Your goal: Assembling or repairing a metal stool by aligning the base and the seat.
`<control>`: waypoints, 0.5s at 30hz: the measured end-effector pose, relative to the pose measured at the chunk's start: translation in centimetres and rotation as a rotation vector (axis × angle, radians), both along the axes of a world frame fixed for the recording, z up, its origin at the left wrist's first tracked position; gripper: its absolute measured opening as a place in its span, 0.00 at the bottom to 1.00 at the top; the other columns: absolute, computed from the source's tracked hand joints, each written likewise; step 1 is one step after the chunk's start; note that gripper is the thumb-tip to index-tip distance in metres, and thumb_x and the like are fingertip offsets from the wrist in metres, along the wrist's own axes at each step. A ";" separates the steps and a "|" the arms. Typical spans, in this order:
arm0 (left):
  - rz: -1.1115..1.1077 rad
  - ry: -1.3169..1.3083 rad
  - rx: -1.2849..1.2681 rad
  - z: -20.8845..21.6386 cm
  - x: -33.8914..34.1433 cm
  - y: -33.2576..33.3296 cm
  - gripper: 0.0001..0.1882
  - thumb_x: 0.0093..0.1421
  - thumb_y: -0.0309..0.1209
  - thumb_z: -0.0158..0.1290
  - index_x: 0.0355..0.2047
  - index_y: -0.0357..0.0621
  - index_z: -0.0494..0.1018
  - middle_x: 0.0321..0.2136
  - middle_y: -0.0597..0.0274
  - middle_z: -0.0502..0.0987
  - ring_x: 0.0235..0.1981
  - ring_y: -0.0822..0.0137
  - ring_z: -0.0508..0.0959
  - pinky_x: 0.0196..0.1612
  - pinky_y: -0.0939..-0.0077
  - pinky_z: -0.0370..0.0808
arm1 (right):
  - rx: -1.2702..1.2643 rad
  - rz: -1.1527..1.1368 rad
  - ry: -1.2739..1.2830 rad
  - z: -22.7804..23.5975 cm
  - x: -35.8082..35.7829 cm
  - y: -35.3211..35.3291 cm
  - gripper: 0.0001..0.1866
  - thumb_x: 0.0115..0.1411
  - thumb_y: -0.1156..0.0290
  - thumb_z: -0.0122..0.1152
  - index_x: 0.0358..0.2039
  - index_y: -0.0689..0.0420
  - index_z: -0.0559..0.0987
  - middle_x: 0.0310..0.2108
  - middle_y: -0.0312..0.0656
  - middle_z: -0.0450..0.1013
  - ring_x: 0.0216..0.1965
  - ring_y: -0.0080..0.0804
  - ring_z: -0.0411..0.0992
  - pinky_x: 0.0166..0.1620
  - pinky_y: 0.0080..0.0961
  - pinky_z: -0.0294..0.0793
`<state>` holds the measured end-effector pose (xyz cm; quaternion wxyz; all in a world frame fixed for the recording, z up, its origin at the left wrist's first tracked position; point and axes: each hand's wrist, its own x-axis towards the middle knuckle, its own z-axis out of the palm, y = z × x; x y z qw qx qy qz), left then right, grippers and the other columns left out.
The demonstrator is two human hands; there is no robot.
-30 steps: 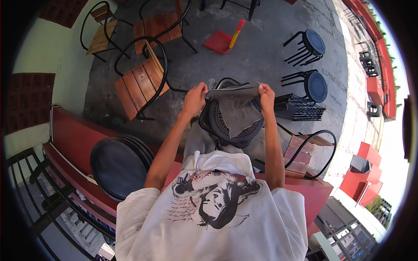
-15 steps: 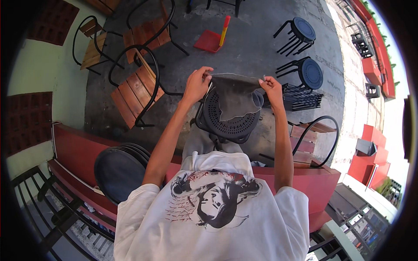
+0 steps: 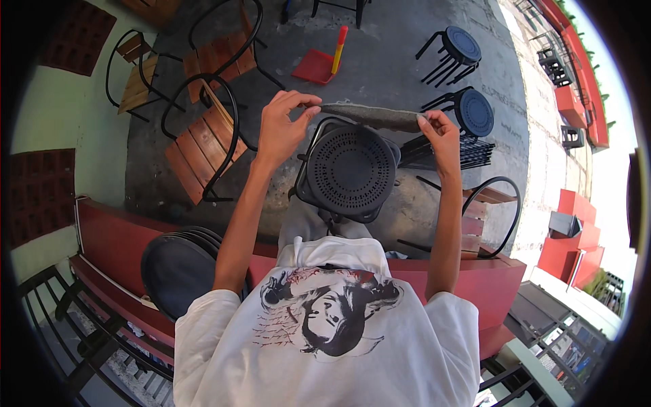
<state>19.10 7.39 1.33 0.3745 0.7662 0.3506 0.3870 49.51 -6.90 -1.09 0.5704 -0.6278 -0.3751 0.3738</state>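
Note:
A dark grey cloth (image 3: pixel 373 117) with a pale edge hangs stretched between my two hands. My left hand (image 3: pixel 285 125) is closed on its left corner, thumb against the fingers. Its right corner is pinched in my right hand (image 3: pixel 442 139). Just in front of me stands a black stool (image 3: pixel 350 169) with a round, perforated seat, whose top now shows fully. The cloth is beyond the stool's far edge, and its lower part is turned out of sight.
Wooden-slat chairs (image 3: pixel 207 146) with black frames stand to the left. Farther out are a red dustpan (image 3: pixel 315 66) with a yellow handle and two blue-topped stools (image 3: pixel 473 112) at the right. Round black trays (image 3: pixel 178 271) lean by the red ledge (image 3: pixel 112 224).
The cloth has swung away from the stool seat it was hanging over and is pulled wider. Both hands have moved apart, the left hand slightly up and left.

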 end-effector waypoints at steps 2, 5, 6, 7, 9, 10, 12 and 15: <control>-0.006 0.054 -0.046 -0.4 -1.3 -1.9 0.10 0.57 0.22 0.64 0.41 0.38 0.82 0.32 0.62 0.82 0.37 0.67 0.76 0.44 0.73 0.73 | -0.042 -0.006 0.065 -1.5 -1.2 -2.7 0.07 0.65 0.71 0.67 0.40 0.59 0.79 0.33 0.27 0.73 0.34 0.11 0.68 0.41 0.11 0.66; -0.017 0.178 -0.191 -3.9 -4.0 -5.3 0.13 0.53 0.21 0.65 0.40 0.38 0.82 0.31 0.61 0.81 0.38 0.63 0.77 0.46 0.71 0.73 | -0.174 0.071 0.163 -6.4 -3.6 -7.2 0.05 0.66 0.74 0.65 0.40 0.58 0.79 0.32 0.25 0.71 0.34 0.11 0.67 0.39 0.11 0.65; -0.032 0.215 -0.247 -5.6 -4.7 -6.6 0.13 0.52 0.21 0.65 0.40 0.39 0.82 0.31 0.60 0.81 0.38 0.62 0.78 0.46 0.69 0.73 | -0.219 0.087 0.171 -8.8 -4.3 -9.0 0.05 0.66 0.74 0.66 0.40 0.58 0.79 0.31 0.25 0.71 0.33 0.11 0.67 0.38 0.11 0.65; -0.079 0.301 -0.272 -7.6 -5.5 -8.0 0.13 0.53 0.21 0.65 0.40 0.39 0.82 0.31 0.58 0.81 0.38 0.59 0.78 0.47 0.67 0.73 | -0.263 0.104 0.180 -10.9 -5.1 -10.6 0.05 0.66 0.75 0.66 0.41 0.59 0.79 0.31 0.25 0.71 0.33 0.10 0.67 0.38 0.11 0.65; -0.130 0.393 -0.304 -11.3 -7.3 -10.9 0.12 0.53 0.21 0.64 0.40 0.39 0.82 0.32 0.56 0.81 0.38 0.57 0.78 0.47 0.64 0.73 | -0.326 0.113 0.192 -14.3 -6.8 -13.5 0.06 0.65 0.75 0.66 0.40 0.60 0.79 0.29 0.25 0.71 0.32 0.10 0.67 0.36 0.12 0.65; -0.180 0.475 -0.348 -12.7 -8.2 -12.4 0.11 0.53 0.23 0.64 0.39 0.39 0.82 0.32 0.55 0.82 0.38 0.55 0.79 0.47 0.62 0.74 | -0.385 0.125 0.200 -15.5 -7.6 -14.8 0.06 0.64 0.75 0.67 0.40 0.61 0.79 0.28 0.25 0.70 0.31 0.10 0.66 0.35 0.12 0.65; -0.237 0.559 -0.395 -14.9 -9.3 -14.7 0.11 0.54 0.24 0.64 0.39 0.40 0.82 0.33 0.54 0.82 0.38 0.53 0.79 0.47 0.60 0.74 | -0.398 0.136 0.207 -16.9 -9.0 -17.0 0.06 0.64 0.75 0.67 0.39 0.61 0.79 0.27 0.26 0.71 0.30 0.11 0.67 0.34 0.13 0.66; -0.311 0.599 -0.458 -16.0 -10.2 -16.7 0.08 0.55 0.25 0.62 0.36 0.42 0.81 0.30 0.52 0.83 0.32 0.49 0.81 0.62 0.54 0.69 | -0.440 0.141 0.207 -17.7 -10.4 -19.2 0.08 0.63 0.73 0.69 0.35 0.62 0.79 0.25 0.27 0.73 0.29 0.11 0.68 0.34 0.14 0.68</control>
